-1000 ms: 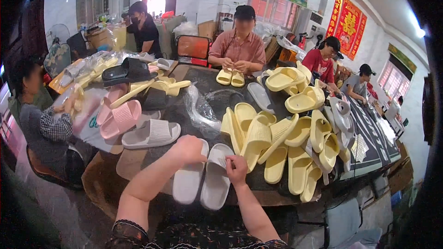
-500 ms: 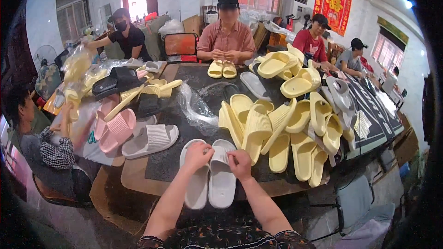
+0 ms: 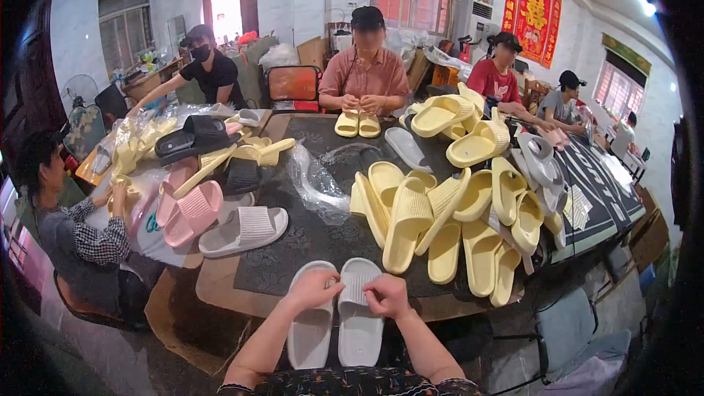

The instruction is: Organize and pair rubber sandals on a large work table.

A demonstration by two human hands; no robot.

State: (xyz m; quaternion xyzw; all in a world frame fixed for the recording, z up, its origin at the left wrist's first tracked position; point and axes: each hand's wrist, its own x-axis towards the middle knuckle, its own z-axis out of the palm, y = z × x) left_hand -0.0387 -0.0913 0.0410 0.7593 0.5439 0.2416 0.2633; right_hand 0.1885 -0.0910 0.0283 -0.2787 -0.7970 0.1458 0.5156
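Note:
Side by side in front of me are two light grey slide slippers, the left slipper (image 3: 309, 337) and the right slipper (image 3: 361, 334), toes pointing away and heels close to my body. My left hand (image 3: 314, 288) lies across the left slipper's strap, covering most of it. Its curled fingertips meet the inner edge of the right slipper's ribbed strap (image 3: 358, 287). At that strap's outer edge, my right hand (image 3: 387, 296) is closed in a pinch. What exactly sits between the fingertips of either hand is too small to tell.
Yellow slippers (image 3: 408, 221) are heaped on the table (image 3: 253, 276) at right. Grey (image 3: 246, 232), pink (image 3: 192, 213) and black slippers (image 3: 192, 138) lie left, clear plastic bags (image 3: 317, 189) mid-table. Several people sit around it; one opposite handles a yellow pair (image 3: 357, 124). A chair (image 3: 568, 330) stands right.
Both hands and the grey slippers have come toward my body, past the table's near edge. At the left, the person in black has lowered the bagged yellow slippers to the table.

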